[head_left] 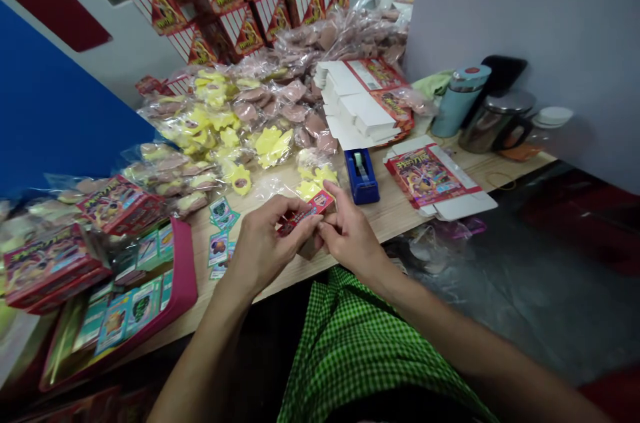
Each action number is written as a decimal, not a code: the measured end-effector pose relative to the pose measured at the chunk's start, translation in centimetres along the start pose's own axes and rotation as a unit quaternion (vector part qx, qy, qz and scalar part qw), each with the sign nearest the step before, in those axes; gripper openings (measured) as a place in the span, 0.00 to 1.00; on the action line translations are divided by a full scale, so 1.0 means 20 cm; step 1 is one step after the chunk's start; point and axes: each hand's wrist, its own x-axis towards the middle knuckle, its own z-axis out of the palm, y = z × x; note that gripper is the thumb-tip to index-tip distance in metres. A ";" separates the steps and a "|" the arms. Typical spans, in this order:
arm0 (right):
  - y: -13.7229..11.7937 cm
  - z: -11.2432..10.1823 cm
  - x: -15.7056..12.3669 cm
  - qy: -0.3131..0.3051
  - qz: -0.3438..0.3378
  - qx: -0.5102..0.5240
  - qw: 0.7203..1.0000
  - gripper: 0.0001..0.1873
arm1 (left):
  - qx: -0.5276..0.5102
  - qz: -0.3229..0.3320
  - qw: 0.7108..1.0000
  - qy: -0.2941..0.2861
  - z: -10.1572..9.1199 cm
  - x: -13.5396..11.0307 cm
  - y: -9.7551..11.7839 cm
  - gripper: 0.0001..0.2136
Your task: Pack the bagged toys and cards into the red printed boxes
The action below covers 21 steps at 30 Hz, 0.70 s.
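Observation:
Both my hands meet over the front edge of a wooden table (pixel 395 213). My left hand (pixel 263 246) and my right hand (pixel 350 236) pinch a small red printed card pack (pixel 307 211) between their fingertips; both are closed on it. Just behind the pack lies a clear bag with yellow toy pieces (pixel 315 176). A blue tape dispenser (pixel 361 175) stands right of my right hand. A flat unfolded red printed box (pixel 430 178) lies further right.
Heaps of bagged yellow and pink toys (pixel 240 116) cover the back of the table. A stack of flat white box blanks (pixel 365 103), a teal flask (pixel 457 100) and a steel kettle (pixel 495 120) stand right. A pink tray of cards (pixel 150 296) sits left. Red cartons (pixel 240 3) are stacked behind.

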 end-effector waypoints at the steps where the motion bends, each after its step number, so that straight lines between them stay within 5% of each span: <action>1: 0.00 0.00 0.00 0.000 0.001 0.005 1.000 0.39 | 0.009 -0.022 1.000 -0.013 -0.01 0.03 0.02 0.06; 5: 0.05 0.01 0.01 0.001 0.013 0.023 1.000 0.39 | 0.118 -0.043 0.988 -0.085 -0.02 0.11 0.09 0.02; 9: 0.18 -0.05 -0.02 0.003 0.087 -0.035 0.996 0.41 | 0.222 -0.021 0.973 -0.057 0.00 0.12 0.13 0.02; 11: 0.26 -0.12 -0.04 0.020 0.062 -0.132 0.989 0.39 | 0.220 -0.035 0.974 -0.035 0.01 0.11 0.13 0.03; 13: 0.30 -0.20 -0.07 0.044 0.002 -0.255 0.966 0.36 | 0.152 -0.081 0.985 -0.007 0.01 0.09 0.12 0.06; 15: 0.33 -0.28 -0.09 0.068 -0.050 -0.361 0.929 0.31 | -0.029 -0.175 0.982 0.064 0.00 0.05 0.09 0.10; 17: 0.37 -0.34 -0.09 0.083 -0.100 -0.426 0.895 0.26 | -0.255 -0.264 0.914 0.175 -0.03 0.00 0.05 0.16; 21: 0.51 -0.40 0.03 0.116 -0.249 -0.482 0.832 0.23 | -0.358 -0.292 0.824 0.327 -0.16 -0.12 -0.13 0.25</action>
